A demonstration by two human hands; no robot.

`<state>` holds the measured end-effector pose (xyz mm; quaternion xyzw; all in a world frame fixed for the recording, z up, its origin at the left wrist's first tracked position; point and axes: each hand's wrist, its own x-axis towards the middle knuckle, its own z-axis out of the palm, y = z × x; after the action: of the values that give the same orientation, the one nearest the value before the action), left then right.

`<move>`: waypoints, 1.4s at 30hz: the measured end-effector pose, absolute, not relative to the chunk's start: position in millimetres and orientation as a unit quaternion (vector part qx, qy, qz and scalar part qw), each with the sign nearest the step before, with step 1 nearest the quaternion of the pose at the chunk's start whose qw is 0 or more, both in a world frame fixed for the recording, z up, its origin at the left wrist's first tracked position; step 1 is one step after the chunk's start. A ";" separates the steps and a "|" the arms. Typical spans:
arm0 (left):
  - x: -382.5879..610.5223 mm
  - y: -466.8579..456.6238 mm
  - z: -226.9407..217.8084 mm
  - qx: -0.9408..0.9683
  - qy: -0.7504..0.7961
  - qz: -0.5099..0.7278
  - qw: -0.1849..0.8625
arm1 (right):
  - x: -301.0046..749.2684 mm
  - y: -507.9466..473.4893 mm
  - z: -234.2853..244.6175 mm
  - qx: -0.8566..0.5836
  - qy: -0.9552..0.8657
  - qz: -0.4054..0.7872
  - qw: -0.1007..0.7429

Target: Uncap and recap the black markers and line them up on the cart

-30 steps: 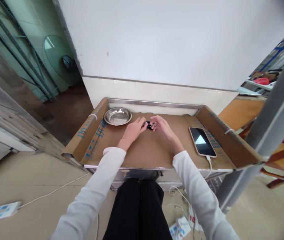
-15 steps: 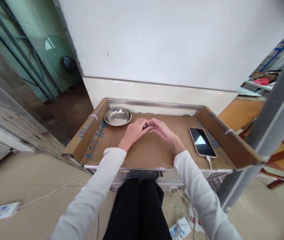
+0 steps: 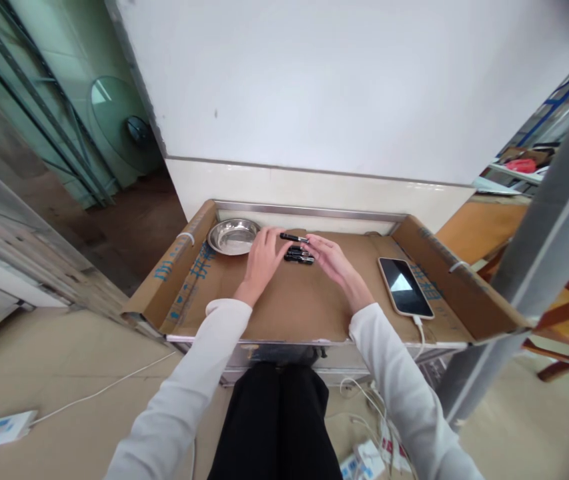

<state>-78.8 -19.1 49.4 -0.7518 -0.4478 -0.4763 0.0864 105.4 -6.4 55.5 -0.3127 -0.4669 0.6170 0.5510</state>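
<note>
My right hand [image 3: 333, 259] pinches the right end of a black pen [image 3: 293, 237], raised roughly level above the cardboard. Close by the pen's other end is my left hand [image 3: 263, 255], its thumb and fingers spread apart. Whether a left fingertip touches the pen I cannot tell. Just below, several more black pens [image 3: 299, 256] lie side by side on the cardboard, their left ends close to my left thumb. Left of my left hand stands a round, shallow steel bowl [image 3: 235, 238].
The brown cardboard lining [image 3: 294, 307] has raised sides at left and right. A phone [image 3: 405, 287] with a white charging cable [image 3: 421, 333] lies at the right. Behind rises a white wall [image 3: 314, 93]; a grey post [image 3: 529, 233] stands at the right.
My hands were together around dark items at the middle. Now they have parted slightly, one pen is lifted in my right hand, and the row of pens shows below.
</note>
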 end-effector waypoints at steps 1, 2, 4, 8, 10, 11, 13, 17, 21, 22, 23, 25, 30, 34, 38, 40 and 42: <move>-79.4 -18.1 48.3 -0.751 -0.434 -0.493 0.067 | 106.2 -6.1 56.0 -0.314 -0.460 0.618 0.556; -79.8 -17.6 47.3 -0.755 -0.417 -0.503 0.051 | 106.7 -6.1 56.2 -0.315 -0.456 0.621 0.554; -79.6 -18.5 46.3 -0.775 -0.377 -0.506 0.028 | 106.4 -6.8 55.7 -0.311 -0.458 0.638 0.536; -76.2 -23.9 49.0 -0.835 -0.325 -0.444 -0.014 | 102.9 -8.5 52.0 -0.287 -0.474 0.684 0.474; -75.1 -25.5 50.9 -0.845 -0.324 -0.425 -0.035 | 102.3 -8.8 50.9 -0.290 -0.470 0.706 0.442; -75.0 -25.7 51.5 -0.840 -0.329 -0.430 -0.040 | 102.7 -8.8 51.0 -0.291 -0.467 0.717 0.427; -75.7 -25.6 52.0 -0.819 -0.341 -0.461 -0.037 | 104.7 -9.0 52.7 -0.287 -0.465 0.731 0.409; -79.0 -26.1 52.5 -0.772 -0.354 -0.528 -0.018 | 110.1 -10.1 58.1 -0.284 -0.467 0.725 0.419; -80.9 -26.8 53.8 -0.741 -0.359 -0.568 -0.005 | 112.5 -10.6 58.8 -0.292 -0.466 0.715 0.432; -81.0 -26.8 54.0 -0.736 -0.362 -0.573 -0.003 | 112.6 -10.5 58.2 -0.293 -0.467 0.713 0.434; -81.0 -26.6 54.1 -0.730 -0.364 -0.578 -0.002 | 112.6 -10.3 57.4 -0.294 -0.468 0.710 0.436; -81.1 -26.3 54.4 -0.721 -0.368 -0.587 -0.001 | 112.6 -9.7 55.6 -0.293 -0.470 0.706 0.441; -82.2 -27.3 57.3 -0.715 -0.372 -0.592 -0.002 | 115.9 -4.0 48.6 -0.313 -0.466 0.697 0.447; -83.8 -27.8 55.3 -0.748 -0.370 -0.550 -0.044 | 121.5 4.0 43.4 -0.355 -0.436 0.612 0.556; -84.4 -26.2 45.7 -0.861 -0.318 -0.376 -0.122 | 124.0 1.0 44.2 -0.405 -0.448 0.444 0.662; -84.6 -24.8 41.4 -0.894 -0.306 -0.305 -0.122 | 123.3 -7.3 44.0 -0.431 -0.498 0.390 0.644; -84.9 -23.0 39.2 -0.906 -0.312 -0.268 -0.098 | 121.6 -17.8 40.9 -0.430 -0.566 0.349 0.610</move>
<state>-84.9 -23.0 39.2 -0.9062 -0.3121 -0.2676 -0.0985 121.6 -17.8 40.9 -0.4303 -0.5664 0.3486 0.6103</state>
